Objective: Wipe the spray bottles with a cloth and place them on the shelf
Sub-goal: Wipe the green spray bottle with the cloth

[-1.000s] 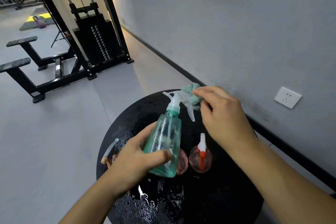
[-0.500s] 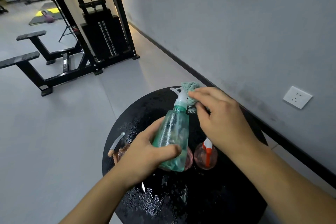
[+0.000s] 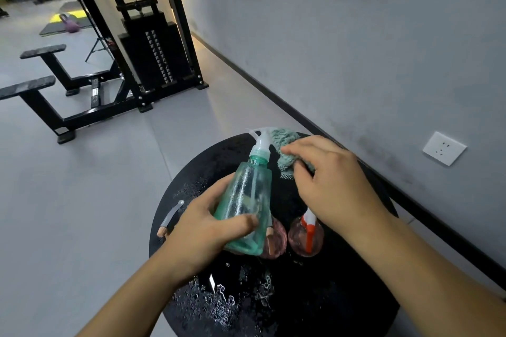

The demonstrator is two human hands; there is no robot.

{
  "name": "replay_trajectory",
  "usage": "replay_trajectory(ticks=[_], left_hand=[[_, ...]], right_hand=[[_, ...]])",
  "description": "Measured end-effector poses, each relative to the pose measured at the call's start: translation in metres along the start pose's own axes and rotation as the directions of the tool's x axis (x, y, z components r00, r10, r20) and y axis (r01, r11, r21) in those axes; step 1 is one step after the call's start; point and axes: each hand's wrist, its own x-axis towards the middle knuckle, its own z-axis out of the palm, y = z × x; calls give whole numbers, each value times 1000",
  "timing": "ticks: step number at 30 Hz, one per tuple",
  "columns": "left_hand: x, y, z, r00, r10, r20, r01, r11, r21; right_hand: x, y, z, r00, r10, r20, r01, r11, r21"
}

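My left hand [image 3: 208, 230] grips a clear green spray bottle [image 3: 246, 200] by its body and holds it tilted above the round black table [image 3: 356, 295]. The bottle's white spray head [image 3: 261, 139] points away from me. My right hand [image 3: 331, 183] pinches a teal cloth [image 3: 284, 148] against the right side of the spray head. Below on the table stand a pink bottle with a red-and-white sprayer [image 3: 306, 232], another pink bottle [image 3: 273, 241] partly hidden by the green one, and a third whose grey trigger [image 3: 171, 217] shows left of my hand.
Water drops [image 3: 219, 301] cover the near part of the table. A grey wall with a white socket [image 3: 443, 148] runs along the right. A black cable weight machine [image 3: 147, 49] with padded benches stands on the grey floor to the far left. No shelf is in view.
The cloth in my right hand has slid from the sprayer's nozzle to the side of its neck. The green bottle stands slightly more upright in my left hand.
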Motion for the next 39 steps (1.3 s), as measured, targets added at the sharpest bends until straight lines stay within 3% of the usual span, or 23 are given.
replay_trajectory(ticks=[11,14,18,28,34,39], left_hand=[[1,1,10,999,-51,-8,51,999,-1],[2,1,9,999,-50,-14,50,998,-24],[3,2,8,999,-42,-26,40,998,-52],[4,1,2,1000,-2,-17,0,993,-115],[0,1,2,1000,12,1,-12,996,-85],[-4,1,1,1000,19,15,-18,996,-84]], right_hand=[[0,-3,-7,999,34,15,-33,998,-44],[1,-3,-11,994,54,-100,-51,998,26],[1,-2,-10,966,-21,-257,34,998,45],[-4,1,3,999,28,38,-29,1000,8],[-2,-2,3,998,21,-56,-20,999,28],[-8,-2,3,999,27,-37,-26,999,33]])
